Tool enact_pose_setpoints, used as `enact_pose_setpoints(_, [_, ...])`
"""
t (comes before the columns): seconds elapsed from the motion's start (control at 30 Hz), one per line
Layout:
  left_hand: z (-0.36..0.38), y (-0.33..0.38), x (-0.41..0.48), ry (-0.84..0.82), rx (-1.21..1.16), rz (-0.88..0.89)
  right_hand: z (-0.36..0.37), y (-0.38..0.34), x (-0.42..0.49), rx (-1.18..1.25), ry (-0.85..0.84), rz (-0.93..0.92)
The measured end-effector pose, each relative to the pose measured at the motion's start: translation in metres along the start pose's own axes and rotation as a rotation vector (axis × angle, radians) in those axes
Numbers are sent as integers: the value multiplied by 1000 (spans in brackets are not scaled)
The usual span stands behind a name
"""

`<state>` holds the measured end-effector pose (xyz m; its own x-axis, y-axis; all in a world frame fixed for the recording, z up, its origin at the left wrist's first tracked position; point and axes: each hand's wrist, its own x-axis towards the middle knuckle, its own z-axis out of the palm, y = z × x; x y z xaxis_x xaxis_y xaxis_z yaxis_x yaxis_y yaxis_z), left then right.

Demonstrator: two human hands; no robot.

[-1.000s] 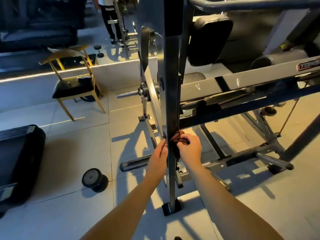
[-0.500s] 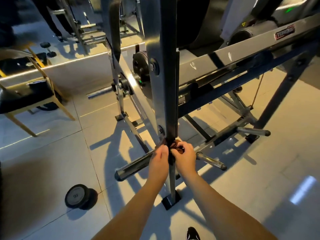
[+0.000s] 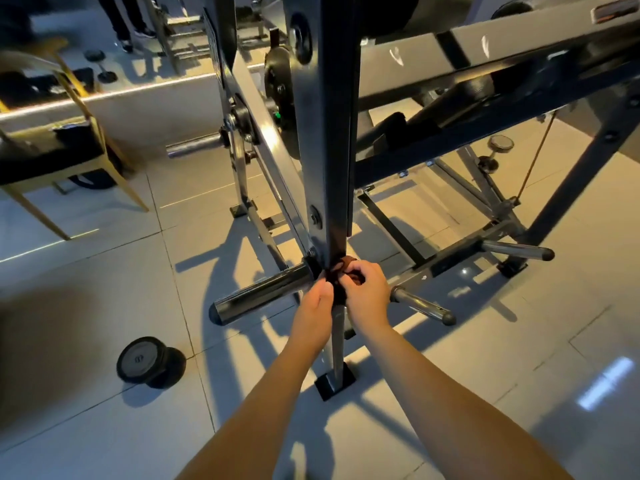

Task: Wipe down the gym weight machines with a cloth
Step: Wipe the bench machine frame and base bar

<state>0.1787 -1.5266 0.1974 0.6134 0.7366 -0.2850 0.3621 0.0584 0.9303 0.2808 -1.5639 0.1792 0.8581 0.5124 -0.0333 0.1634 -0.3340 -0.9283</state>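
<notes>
The dark cloth (image 3: 338, 295) is wrapped round the upright post (image 3: 329, 161) of the weight machine (image 3: 502, 32), low down, at the level of the chromed peg (image 3: 263, 294). It is held there by both hands. The left hand (image 3: 317, 301) is curled on it from the left side of the post, and its bunched end is pinched by the right hand (image 3: 367, 293) from the right side. Only a short part of the post, down to its foot (image 3: 335, 383), is left under the cloth, so this post is judged to be nearly finished. Whether the rest of the frame and the other machines are already wiped cannot be told.
</notes>
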Motion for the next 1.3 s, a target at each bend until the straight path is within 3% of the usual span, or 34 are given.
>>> enact_pose_setpoints(0.13, [11,-17,-2,137,3,-26,-8,20,3,-91,-106,30])
enact_pose_setpoints(0.27, [12,-41,-4,252,13,-105,-32,29,7,77,62,32])
enact_pose_setpoints(0.7, [56,-121,16,240,-82,10,7,96,13,41,-112,-324])
enact_pose_setpoints(1.07, [100,-221,43,326,-48,153,38,234,-5,-28,-191,-231])
enact_pose_setpoints(1.3, [114,-266,56,348,-97,316,50,238,3,135,-41,-544])
